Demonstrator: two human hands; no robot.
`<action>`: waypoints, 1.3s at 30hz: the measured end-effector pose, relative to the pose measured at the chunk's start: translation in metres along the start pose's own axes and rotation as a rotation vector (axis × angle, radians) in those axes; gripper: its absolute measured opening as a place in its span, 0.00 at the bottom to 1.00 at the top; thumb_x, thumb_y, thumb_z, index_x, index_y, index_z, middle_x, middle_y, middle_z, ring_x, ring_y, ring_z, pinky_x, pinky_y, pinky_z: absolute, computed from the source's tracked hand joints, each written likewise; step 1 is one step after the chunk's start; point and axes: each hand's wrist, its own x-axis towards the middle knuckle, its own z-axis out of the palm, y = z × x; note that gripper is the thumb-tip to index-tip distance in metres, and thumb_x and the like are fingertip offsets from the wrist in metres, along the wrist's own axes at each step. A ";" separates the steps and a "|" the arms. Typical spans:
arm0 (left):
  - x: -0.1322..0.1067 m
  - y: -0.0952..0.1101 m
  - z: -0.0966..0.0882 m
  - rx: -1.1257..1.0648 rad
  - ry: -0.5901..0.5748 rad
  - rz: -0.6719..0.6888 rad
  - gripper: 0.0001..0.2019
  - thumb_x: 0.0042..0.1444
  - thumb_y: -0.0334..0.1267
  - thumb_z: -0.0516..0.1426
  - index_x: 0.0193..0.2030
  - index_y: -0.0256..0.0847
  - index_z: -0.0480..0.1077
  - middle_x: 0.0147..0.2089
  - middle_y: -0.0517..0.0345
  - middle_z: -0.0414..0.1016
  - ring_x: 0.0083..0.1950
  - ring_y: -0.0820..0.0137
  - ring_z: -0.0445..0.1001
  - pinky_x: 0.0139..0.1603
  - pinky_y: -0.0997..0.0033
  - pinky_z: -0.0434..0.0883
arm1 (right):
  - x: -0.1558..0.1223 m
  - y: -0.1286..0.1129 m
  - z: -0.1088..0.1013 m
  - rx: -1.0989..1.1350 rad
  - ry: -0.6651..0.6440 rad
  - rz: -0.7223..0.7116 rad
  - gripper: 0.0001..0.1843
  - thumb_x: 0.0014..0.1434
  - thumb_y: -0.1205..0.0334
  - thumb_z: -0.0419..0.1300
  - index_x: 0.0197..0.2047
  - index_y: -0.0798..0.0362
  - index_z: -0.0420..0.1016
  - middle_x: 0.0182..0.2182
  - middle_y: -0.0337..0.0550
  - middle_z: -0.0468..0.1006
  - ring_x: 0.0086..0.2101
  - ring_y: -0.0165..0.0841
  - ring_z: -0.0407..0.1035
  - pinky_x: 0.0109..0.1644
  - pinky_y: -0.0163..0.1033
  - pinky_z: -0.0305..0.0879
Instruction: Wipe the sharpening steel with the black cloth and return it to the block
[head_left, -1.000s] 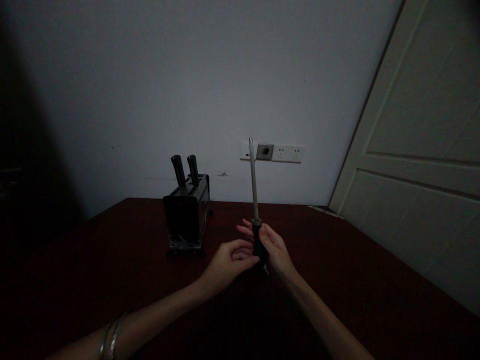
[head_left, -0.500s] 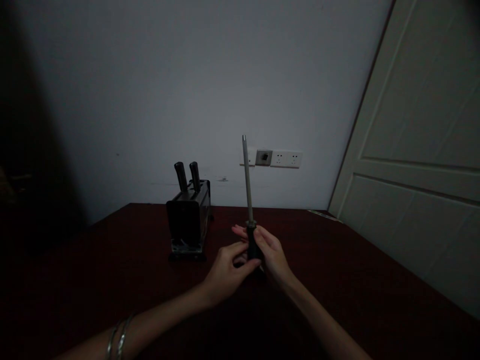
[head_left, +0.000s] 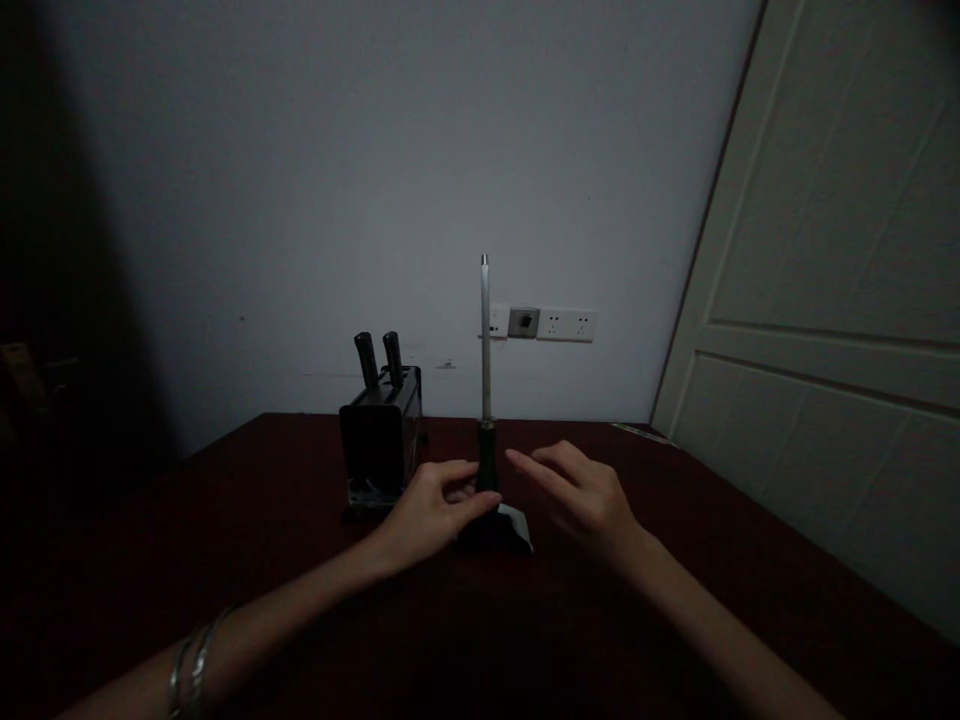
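A sharpening steel [head_left: 486, 345] stands upright in the middle, its metal rod pointing up and its black handle below. My left hand [head_left: 431, 505] is closed on the lower handle, thumb in front and fingers behind. To the right, my right hand [head_left: 589, 490] is open and apart from the handle, index finger stretched toward it. Beneath the handle shows a pale, flat piece [head_left: 515, 522] beside a dark shape; what they are is too dim to tell. A black knife block [head_left: 373, 450] is left of my left hand, with two black-handled knives [head_left: 379, 358] standing in it.
The dark red table [head_left: 262, 520] reaches back to a pale wall [head_left: 375, 200] with a row of sockets and a switch [head_left: 536, 322]. A thin flat strip [head_left: 643, 434] lies at the table's back right. A pale panelled door [head_left: 810, 300] stands at the right.
My right hand has let go of the handle and moved right. The sharpening steel has shifted slightly left and turned from a slight lean to upright, with my left hand still on it.
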 end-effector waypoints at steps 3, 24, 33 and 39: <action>-0.004 0.005 0.002 0.023 -0.024 -0.021 0.15 0.50 0.41 0.57 0.41 0.32 0.72 0.35 0.54 0.73 0.35 0.70 0.69 0.34 0.73 0.66 | 0.011 0.003 -0.006 -0.223 -0.073 -0.244 0.24 0.58 0.70 0.51 0.58 0.49 0.62 0.34 0.46 0.74 0.34 0.33 0.66 0.32 0.36 0.64; -0.013 0.028 0.008 -0.155 0.030 0.062 0.22 0.56 0.52 0.48 0.34 0.33 0.71 0.28 0.54 0.71 0.30 0.71 0.69 0.34 0.72 0.66 | 0.068 0.011 -0.032 -0.102 -0.133 -0.429 0.14 0.59 0.67 0.52 0.47 0.48 0.71 0.42 0.44 0.77 0.33 0.33 0.69 0.29 0.39 0.61; -0.034 -0.046 0.009 0.035 -0.050 -0.091 0.25 0.60 0.51 0.42 0.38 0.32 0.71 0.29 0.53 0.71 0.31 0.71 0.70 0.35 0.72 0.67 | 0.139 0.042 -0.066 -0.098 0.386 -0.026 0.09 0.52 0.60 0.60 0.36 0.54 0.74 0.33 0.46 0.75 0.36 0.36 0.68 0.39 0.44 0.66; -0.060 -0.111 -0.024 0.445 -0.024 -0.242 0.19 0.61 0.47 0.43 0.53 0.41 0.61 0.54 0.53 0.66 0.55 0.67 0.63 0.58 0.65 0.59 | 0.194 0.097 -0.073 0.203 0.531 0.179 0.12 0.52 0.54 0.60 0.36 0.52 0.74 0.30 0.42 0.75 0.32 0.33 0.71 0.36 0.40 0.69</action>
